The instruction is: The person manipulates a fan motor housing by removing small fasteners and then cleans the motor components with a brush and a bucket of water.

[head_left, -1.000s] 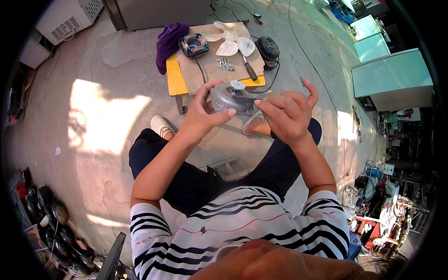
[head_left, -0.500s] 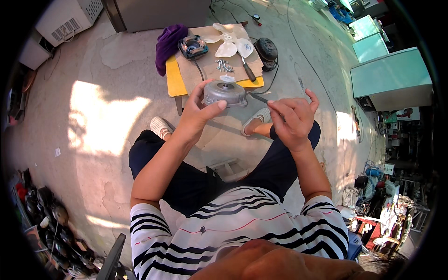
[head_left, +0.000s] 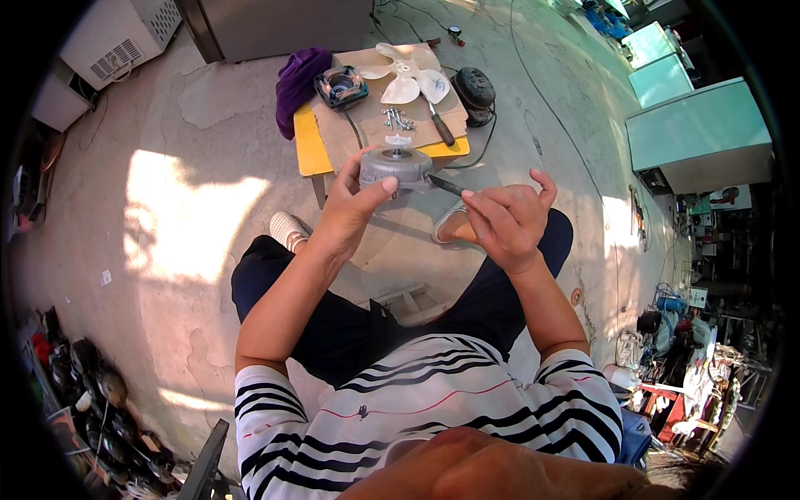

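My left hand (head_left: 352, 198) grips a round grey metal motor housing (head_left: 396, 169) by its left side, thumb on the front rim. A short shaft with a small pale piece stands up from the housing's top. In the fingertips of my right hand (head_left: 510, 223) is a thin dark tool (head_left: 448, 185), whose exact kind I cannot make out. Its tip reaches the right edge of the housing and seems to touch it. Beyond the housing, a low yellow table (head_left: 312, 150) carries a cardboard sheet (head_left: 375, 133).
On the cardboard lie a white fan blade (head_left: 403, 72), a motor stator (head_left: 342, 88), several screws (head_left: 397, 120) and a screwdriver (head_left: 442, 127). A purple cloth (head_left: 298, 82) hangs over the table's left edge. A black rounded part (head_left: 473, 90) with a cord is at the right.
My right hand has moved left and slightly down, bringing the tool closer against the housing's right edge. The housing has shifted slightly left in my left hand's grip.
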